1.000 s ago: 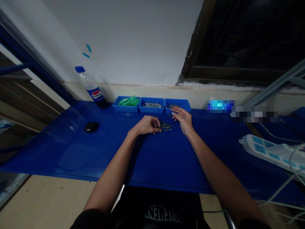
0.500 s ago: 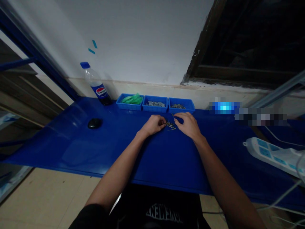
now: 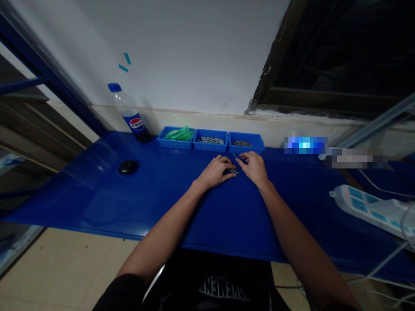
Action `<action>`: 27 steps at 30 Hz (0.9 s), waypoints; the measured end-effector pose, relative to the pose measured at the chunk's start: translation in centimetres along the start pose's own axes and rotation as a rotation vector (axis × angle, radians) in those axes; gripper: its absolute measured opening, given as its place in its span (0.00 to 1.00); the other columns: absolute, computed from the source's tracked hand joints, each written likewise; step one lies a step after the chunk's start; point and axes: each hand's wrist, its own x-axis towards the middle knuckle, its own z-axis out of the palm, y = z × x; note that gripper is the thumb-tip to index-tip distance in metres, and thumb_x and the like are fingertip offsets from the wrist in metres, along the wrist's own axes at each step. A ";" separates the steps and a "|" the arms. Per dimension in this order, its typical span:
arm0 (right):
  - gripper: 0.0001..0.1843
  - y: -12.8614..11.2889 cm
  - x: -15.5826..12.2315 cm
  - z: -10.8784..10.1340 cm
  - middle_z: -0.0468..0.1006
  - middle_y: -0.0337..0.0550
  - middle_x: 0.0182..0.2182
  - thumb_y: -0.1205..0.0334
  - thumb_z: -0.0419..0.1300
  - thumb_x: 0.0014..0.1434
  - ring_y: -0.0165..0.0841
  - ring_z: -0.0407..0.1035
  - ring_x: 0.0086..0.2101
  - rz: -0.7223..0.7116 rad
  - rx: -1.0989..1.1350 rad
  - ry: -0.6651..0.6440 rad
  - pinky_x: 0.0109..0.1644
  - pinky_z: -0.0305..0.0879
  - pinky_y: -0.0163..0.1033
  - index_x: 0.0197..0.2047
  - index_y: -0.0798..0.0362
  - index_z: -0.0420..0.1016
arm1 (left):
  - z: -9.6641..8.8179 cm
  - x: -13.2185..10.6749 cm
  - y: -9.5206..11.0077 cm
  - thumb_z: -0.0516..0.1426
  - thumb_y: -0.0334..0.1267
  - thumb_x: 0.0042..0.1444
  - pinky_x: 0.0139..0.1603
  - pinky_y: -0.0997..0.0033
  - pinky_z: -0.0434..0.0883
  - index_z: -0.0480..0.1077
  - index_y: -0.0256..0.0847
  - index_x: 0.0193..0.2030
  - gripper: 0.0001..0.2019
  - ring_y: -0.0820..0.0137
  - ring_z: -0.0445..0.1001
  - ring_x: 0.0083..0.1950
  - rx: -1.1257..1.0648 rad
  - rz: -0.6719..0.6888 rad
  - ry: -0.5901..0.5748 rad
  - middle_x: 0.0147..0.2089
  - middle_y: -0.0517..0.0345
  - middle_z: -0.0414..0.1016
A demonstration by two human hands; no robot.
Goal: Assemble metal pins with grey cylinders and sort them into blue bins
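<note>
A small pile of thin metal screws point(image 3: 232, 171) lies on the blue table point(image 3: 162, 203), mostly covered by my hands. My left hand point(image 3: 216, 170) rests over the pile with its fingers curled down onto it. My right hand point(image 3: 254, 166) sits just to the right, thumb and forefinger pinched on a single screw point(image 3: 235, 156) that points up and left. Behind the hands stand three blue bins: one with green plastic pieces point(image 3: 177, 137), one with grey metal parts point(image 3: 210, 141), one with dark screws point(image 3: 245, 143).
A cola bottle point(image 3: 129, 114) stands at the back left by the wall. A black mouse point(image 3: 128, 166) lies left of the hands. A white power strip point(image 3: 372, 209) with cables lies at the right. A dark window opening is at the upper right.
Both hands have closed in over the screw pile. The right hand, open a second ago, now pinches one screw. The left hand has slid right onto the pile.
</note>
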 end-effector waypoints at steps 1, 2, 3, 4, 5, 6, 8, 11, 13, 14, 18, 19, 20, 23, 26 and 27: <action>0.08 0.1 0.2 0.2 0.82 0.50 0.39 0.57 0.62 0.66 0.42 0.76 0.37 0.001 -0.002 -0.010 0.46 0.71 0.46 0.42 0.50 0.83 | 0.2 0.0 -0.2 0.63 0.42 0.66 0.62 0.54 0.67 0.81 0.41 0.53 0.13 0.57 0.76 0.54 -0.011 -0.002 0.004 0.51 0.46 0.80; 0.08 0.1 0.3 0.3 0.81 0.50 0.39 0.59 0.61 0.67 0.42 0.76 0.38 -0.007 -0.014 -0.024 0.46 0.71 0.46 0.41 0.50 0.83 | 0.3 0.1 -0.4 0.62 0.40 0.67 0.61 0.55 0.67 0.81 0.41 0.52 0.11 0.58 0.76 0.54 -0.020 -0.004 0.012 0.51 0.46 0.80; 0.09 0.1 0.5 0.3 0.81 0.50 0.39 0.60 0.60 0.67 0.43 0.75 0.40 -0.020 -0.036 -0.040 0.47 0.71 0.46 0.41 0.50 0.82 | 0.4 0.1 -0.6 0.61 0.39 0.67 0.61 0.56 0.68 0.82 0.40 0.51 0.11 0.59 0.76 0.54 -0.025 -0.008 0.022 0.50 0.46 0.80; 0.09 0.0 0.6 0.3 0.80 0.51 0.39 0.62 0.59 0.68 0.44 0.75 0.42 -0.036 -0.068 -0.059 0.48 0.70 0.46 0.41 0.50 0.82 | 0.4 0.0 -0.7 0.61 0.39 0.67 0.60 0.56 0.68 0.82 0.40 0.51 0.10 0.59 0.76 0.53 -0.028 -0.013 0.033 0.50 0.47 0.80; 0.09 -0.1 0.6 0.2 0.80 0.52 0.39 0.64 0.58 0.68 0.45 0.75 0.43 -0.051 -0.108 -0.077 0.48 0.70 0.46 0.41 0.50 0.81 | 0.4 0.0 -0.8 0.61 0.39 0.67 0.60 0.57 0.69 0.82 0.40 0.51 0.10 0.59 0.76 0.53 -0.030 -0.019 0.045 0.50 0.47 0.81; 0.09 -0.2 0.7 0.1 0.80 0.53 0.40 0.65 0.57 0.69 0.46 0.74 0.45 -0.063 -0.151 -0.094 0.48 0.70 0.47 0.41 0.51 0.80 | 0.5 0.0 -0.8 0.61 0.38 0.67 0.60 0.57 0.69 0.82 0.40 0.51 0.10 0.59 0.76 0.53 -0.034 -0.025 0.059 0.50 0.47 0.81; 0.09 -0.5 0.7 -0.1 0.79 0.55 0.41 0.66 0.55 0.69 0.48 0.73 0.46 -0.076 -0.232 -0.126 0.48 0.69 0.48 0.43 0.52 0.79 | 0.6 0.0 -0.8 0.62 0.37 0.67 0.60 0.57 0.70 0.82 0.40 0.50 0.10 0.59 0.76 0.53 -0.042 -0.036 0.078 0.50 0.47 0.81; 0.09 -0.6 0.5 -0.2 0.78 0.58 0.43 0.68 0.55 0.68 0.50 0.72 0.47 -0.075 -0.288 -0.157 0.49 0.69 0.49 0.45 0.54 0.77 | 0.8 0.0 -0.8 0.62 0.35 0.66 0.61 0.55 0.70 0.82 0.41 0.49 0.09 0.59 0.77 0.53 -0.062 -0.058 0.101 0.50 0.48 0.82; 0.08 -0.6 0.4 -0.2 0.78 0.58 0.43 0.69 0.55 0.67 0.49 0.72 0.47 -0.074 -0.265 -0.149 0.51 0.69 0.49 0.44 0.54 0.76 | 0.9 0.0 -0.9 0.62 0.34 0.65 0.61 0.55 0.71 0.82 0.41 0.48 0.08 0.59 0.77 0.53 -0.082 -0.083 0.133 0.50 0.48 0.82; 0.07 -0.5 0.4 -0.3 0.79 0.58 0.42 0.69 0.55 0.66 0.48 0.73 0.46 -0.075 -0.235 -0.133 0.52 0.69 0.49 0.43 0.53 0.75 | 0.9 0.0 -0.9 0.62 0.34 0.64 0.61 0.55 0.71 0.82 0.41 0.48 0.08 0.59 0.77 0.53 -0.093 -0.100 0.154 0.50 0.48 0.82; 0.04 -0.5 0.2 -0.9 0.81 0.47 0.32 0.64 0.58 0.63 0.42 0.76 0.35 -0.015 0.025 -0.037 0.44 0.72 0.45 0.37 0.49 0.74 | 0.5 0.0 -0.6 0.65 0.39 0.63 0.61 0.55 0.71 0.81 0.40 0.48 0.10 0.58 0.76 0.55 -0.130 -0.166 0.253 0.51 0.48 0.81; 0.03 -0.7 0.1 -1.2 0.81 0.44 0.30 0.62 0.59 0.63 0.40 0.76 0.32 0.012 0.122 -0.021 0.41 0.72 0.44 0.36 0.48 0.74 | 0.4 0.0 -0.4 0.65 0.41 0.63 0.61 0.55 0.71 0.81 0.40 0.49 0.11 0.58 0.76 0.55 -0.138 -0.178 0.283 0.51 0.48 0.82; 0.03 -0.8 0.0 -1.5 0.81 0.41 0.28 0.60 0.60 0.62 0.39 0.77 0.30 0.031 0.225 -0.007 0.38 0.72 0.42 0.36 0.48 0.74 | 0.2 0.1 -0.1 0.64 0.43 0.64 0.61 0.56 0.71 0.80 0.40 0.49 0.11 0.58 0.76 0.54 -0.152 -0.195 0.318 0.50 0.48 0.82; 0.04 -1.6 -0.2 -2.2 0.81 0.40 0.27 0.58 0.64 0.58 0.38 0.78 0.29 0.008 0.420 0.007 0.37 0.73 0.42 0.34 0.48 0.76 | -0.3 0.3 0.7 0.61 0.45 0.67 0.54 0.62 0.73 0.80 0.40 0.53 0.15 0.62 0.79 0.48 -0.277 -0.274 0.399 0.46 0.50 0.84; 0.04 -2.5 -0.3 -2.5 0.83 0.41 0.29 0.57 0.65 0.58 0.39 0.78 0.30 -0.077 0.476 -0.048 0.39 0.74 0.45 0.34 0.47 0.80 | -0.5 0.4 0.8 0.62 0.47 0.66 0.46 0.66 0.75 0.80 0.40 0.54 0.17 0.65 0.81 0.43 -0.463 -0.318 0.395 0.44 0.52 0.85; 0.05 -2.7 -0.3 -2.6 0.83 0.42 0.30 0.57 0.65 0.59 0.39 0.77 0.30 -0.103 0.479 -0.064 0.39 0.74 0.45 0.35 0.47 0.81 | -0.5 0.4 0.7 0.63 0.48 0.64 0.46 0.67 0.76 0.81 0.39 0.51 0.16 0.65 0.81 0.42 -0.498 -0.322 0.388 0.43 0.51 0.85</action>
